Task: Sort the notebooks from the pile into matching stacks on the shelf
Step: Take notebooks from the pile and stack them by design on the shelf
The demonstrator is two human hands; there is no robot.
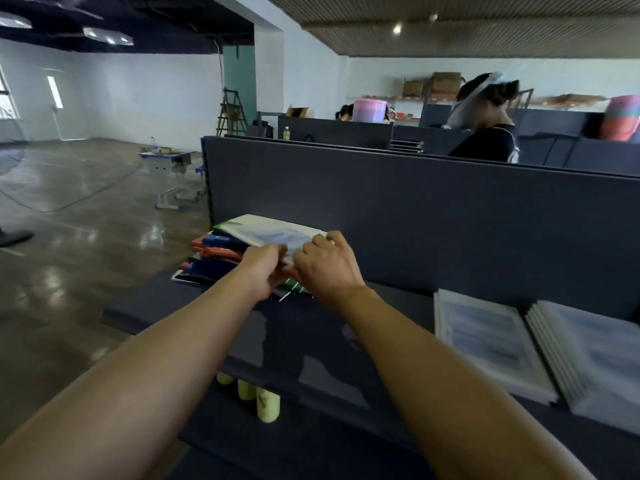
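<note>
**Ana:** Both forearms reach out over the dark shelf [391, 306]. Left hand [265, 270] and right hand [327, 268] pinch the near edge of the pale notebook [266, 232] on top of the pile [214, 252].

**Ben:** How will it handle?

**Ana:** Light, thin and floppy, I'd judge, so support it near the spine. Matching stacks [540, 344] lie to the right. Cover print is too blurred to read.
</note>
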